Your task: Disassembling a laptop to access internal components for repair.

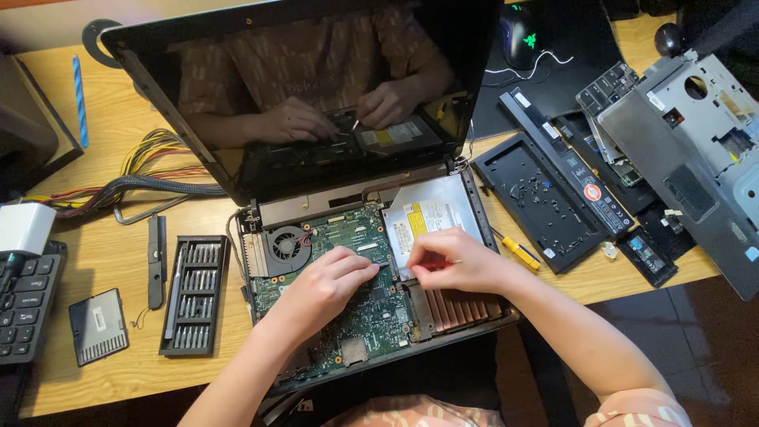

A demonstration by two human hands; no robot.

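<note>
The right hand point(458, 261) pinches a thin screwdriver point(443, 264) beside the left hand point(324, 285), which rests curled, holding nothing, on the motherboard point(356, 316), apparently loosening a screw; steady downward pressure is needed.

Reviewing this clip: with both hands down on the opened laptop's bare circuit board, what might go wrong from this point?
1. The right hand pinches a thin red-handled tool with its tip near the green circuit board; a slip might scratch the board.
2. The left hand rests bare on the board, so static or pressure might harm parts.
3. The laptop base seems to overhang the table edge and may tip.
</note>
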